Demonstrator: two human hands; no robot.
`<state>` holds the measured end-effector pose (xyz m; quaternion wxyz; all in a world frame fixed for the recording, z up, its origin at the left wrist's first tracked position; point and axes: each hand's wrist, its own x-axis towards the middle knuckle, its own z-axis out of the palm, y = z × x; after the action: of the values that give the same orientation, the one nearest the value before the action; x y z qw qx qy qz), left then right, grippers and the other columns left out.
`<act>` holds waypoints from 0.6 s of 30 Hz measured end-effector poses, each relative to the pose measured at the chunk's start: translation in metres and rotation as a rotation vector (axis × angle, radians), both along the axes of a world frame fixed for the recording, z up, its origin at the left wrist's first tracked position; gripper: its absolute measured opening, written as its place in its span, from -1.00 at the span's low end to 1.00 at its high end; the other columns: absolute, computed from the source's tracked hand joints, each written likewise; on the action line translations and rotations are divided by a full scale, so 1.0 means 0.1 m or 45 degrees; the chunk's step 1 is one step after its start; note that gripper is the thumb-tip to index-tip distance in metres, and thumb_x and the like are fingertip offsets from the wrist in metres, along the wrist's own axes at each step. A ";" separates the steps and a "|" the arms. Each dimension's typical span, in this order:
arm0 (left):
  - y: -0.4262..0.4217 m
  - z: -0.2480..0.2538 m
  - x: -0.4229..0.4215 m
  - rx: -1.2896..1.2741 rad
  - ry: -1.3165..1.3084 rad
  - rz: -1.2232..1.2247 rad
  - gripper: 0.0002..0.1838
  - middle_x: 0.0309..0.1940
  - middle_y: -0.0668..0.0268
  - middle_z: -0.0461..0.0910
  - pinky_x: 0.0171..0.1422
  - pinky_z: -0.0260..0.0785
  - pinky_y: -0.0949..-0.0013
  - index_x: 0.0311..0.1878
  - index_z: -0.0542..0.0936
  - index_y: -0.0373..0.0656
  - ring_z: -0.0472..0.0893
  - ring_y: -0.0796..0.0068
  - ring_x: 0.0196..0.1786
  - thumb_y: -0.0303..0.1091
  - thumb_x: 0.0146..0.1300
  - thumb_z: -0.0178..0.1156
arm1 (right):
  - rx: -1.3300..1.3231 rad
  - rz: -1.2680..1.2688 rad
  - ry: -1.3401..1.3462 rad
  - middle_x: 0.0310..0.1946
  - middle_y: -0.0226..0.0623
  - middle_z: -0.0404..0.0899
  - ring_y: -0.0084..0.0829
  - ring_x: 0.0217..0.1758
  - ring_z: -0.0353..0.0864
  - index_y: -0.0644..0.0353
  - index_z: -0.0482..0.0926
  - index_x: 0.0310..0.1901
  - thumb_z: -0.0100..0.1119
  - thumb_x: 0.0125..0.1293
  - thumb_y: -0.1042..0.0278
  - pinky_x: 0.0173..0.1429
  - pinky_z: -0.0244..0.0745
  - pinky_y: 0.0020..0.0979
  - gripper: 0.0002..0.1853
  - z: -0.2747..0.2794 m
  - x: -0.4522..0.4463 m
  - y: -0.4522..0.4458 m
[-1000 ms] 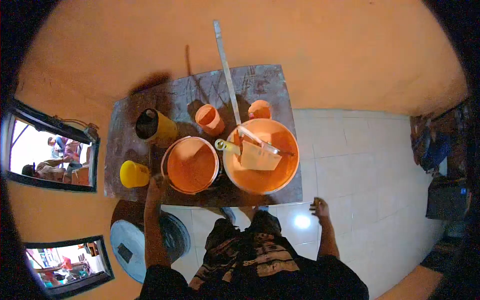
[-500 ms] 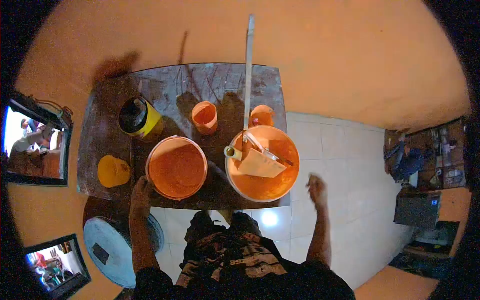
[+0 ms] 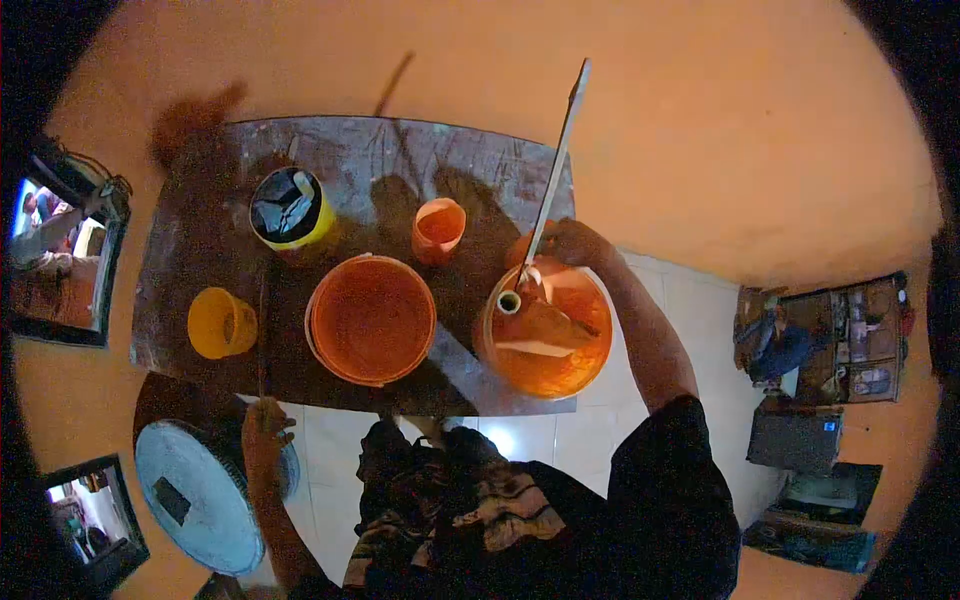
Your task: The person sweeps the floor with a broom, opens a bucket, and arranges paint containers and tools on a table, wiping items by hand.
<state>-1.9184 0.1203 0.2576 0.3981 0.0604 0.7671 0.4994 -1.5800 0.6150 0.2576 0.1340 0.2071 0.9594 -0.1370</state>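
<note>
On the bench (image 3: 340,138), the tub (image 3: 575,372) stood right, the stick (image 3: 559,160) slanting from it far and right. A half-hidden cup (image 3: 517,248) was just beyond the tub's far rim, its long axis unclear, just left of the nearer right hand (image 3: 565,242); that grip's closure could not be told. The left hand (image 3: 264,432), by the near edge, was loosely open, visibly holding nothing.

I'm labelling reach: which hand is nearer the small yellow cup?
Left. The left hand is by the table's near edge, close to the small yellow cup; the right hand is farther off, at the rightmost bucket's far side.
</note>
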 end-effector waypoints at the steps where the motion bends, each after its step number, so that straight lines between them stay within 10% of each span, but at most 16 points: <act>1: -0.12 -0.04 0.03 -0.008 0.030 0.005 -0.71 -0.30 0.37 0.48 -0.25 0.41 0.38 0.01 0.46 -0.08 0.57 0.49 -0.25 -0.14 0.36 0.16 | 0.061 -0.137 -0.051 -0.13 -0.04 0.66 -0.04 -0.08 0.67 0.07 0.67 -0.16 0.10 0.24 -0.03 0.07 0.55 -0.04 -0.63 -0.29 0.06 0.13; 18: 0.48 0.01 0.83 0.184 0.298 -0.724 -0.75 -0.26 0.23 0.57 -0.04 0.45 0.34 0.00 0.48 -0.25 0.60 0.44 -0.20 -0.32 0.36 0.18 | 0.422 -0.767 0.410 -0.35 0.06 0.63 0.08 -0.24 0.65 0.21 0.49 -0.26 -0.04 0.38 0.12 -0.13 0.55 0.04 -0.70 0.39 0.15 -0.49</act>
<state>-1.8358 0.1686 0.2581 0.4253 0.3576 0.7227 0.4109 -1.5645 0.5661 0.2965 -0.1002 0.4747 0.8733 -0.0442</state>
